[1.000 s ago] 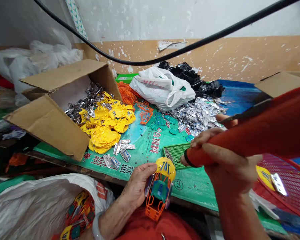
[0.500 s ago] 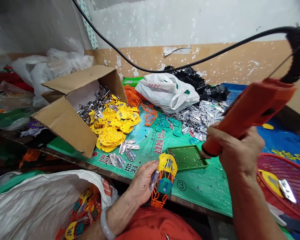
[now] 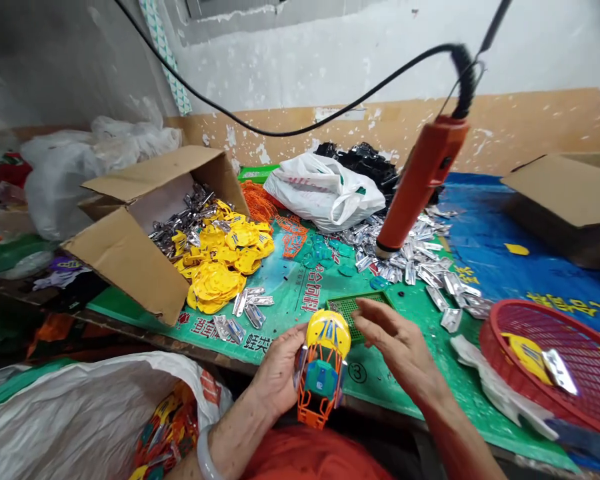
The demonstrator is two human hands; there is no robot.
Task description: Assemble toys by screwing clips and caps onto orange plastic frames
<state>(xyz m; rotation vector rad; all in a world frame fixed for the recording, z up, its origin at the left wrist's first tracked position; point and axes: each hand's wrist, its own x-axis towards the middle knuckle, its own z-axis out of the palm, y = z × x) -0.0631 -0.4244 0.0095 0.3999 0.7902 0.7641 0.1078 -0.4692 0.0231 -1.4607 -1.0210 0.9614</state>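
My left hand [image 3: 281, 369] grips an assembly [image 3: 323, 370] by its left side, near the table's front edge. The assembly has a yellow rounded top, an orange frame and a teal piece in its middle. My right hand [image 3: 393, 340] is just right of the assembly with its fingers apart and nothing in them. Behind the right hand, a green perforated tray [image 3: 341, 307] is partly hidden by the hands. The red power tool [image 3: 425, 183] hangs by a wire above a pile of silvery pieces [image 3: 430, 267], touched by neither hand.
A cardboard box [image 3: 130, 267] lies open at the left, beside yellow parts [image 3: 217, 283]. A white bag [image 3: 325, 183] sits at the back. At the right is a red basket [image 3: 495, 327]; a sack [image 3: 90, 400] of assemblies stands at lower left. A black cable [image 3: 280, 133] crosses above.
My right hand has let go of the red tool and moved left and down toward the assembly. The tool now hangs upright, farther back. My left hand still holds the assembly.
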